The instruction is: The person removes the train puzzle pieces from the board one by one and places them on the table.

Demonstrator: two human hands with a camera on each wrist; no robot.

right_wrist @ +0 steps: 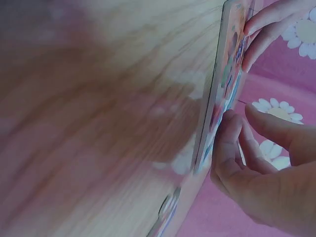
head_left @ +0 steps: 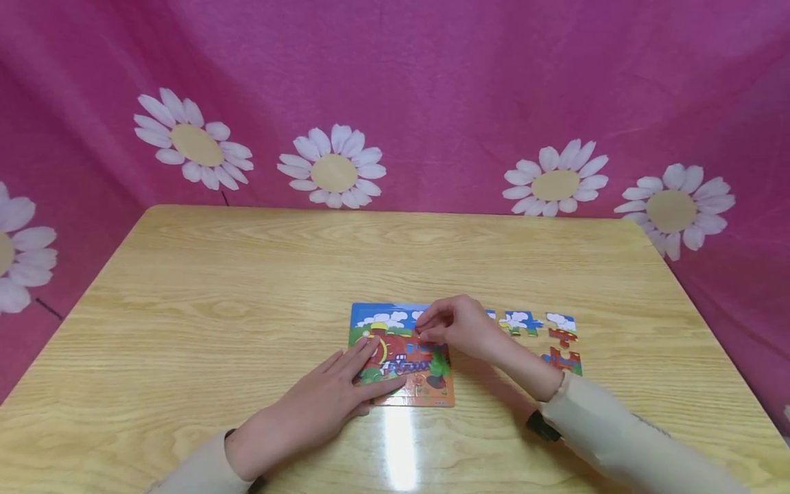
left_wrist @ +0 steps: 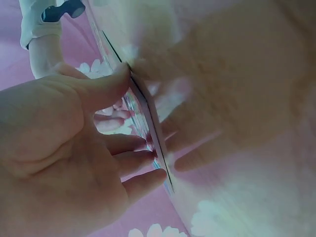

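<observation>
A framed train puzzle (head_left: pixel 420 395) lies flat on the table. My left hand (head_left: pixel 315 405) rests across its left and lower parts with the fingers stretched out; in the left wrist view that hand (left_wrist: pixel 69 148) has its thumb and fingertips along the board (left_wrist: pixel 157 140). Over the puzzle's upper right part, my right hand (head_left: pixel 472 333) touches the surface with bent fingers. In the right wrist view this hand's (right_wrist: pixel 266 182) fingertips meet the board (right_wrist: pixel 227 74), thumb held apart from them, and no piece shows between. The spot under its fingertips is hidden in the head view.
Several loose puzzle pieces lie right of the board, among them a cloud piece (head_left: pixel 521 321), another at the upper right (head_left: pixel 560 320) and a red one (head_left: pixel 563 360). The wooden table (head_left: pixel 247 274) stands before a pink curtain (head_left: pixel 432 103) with white flowers.
</observation>
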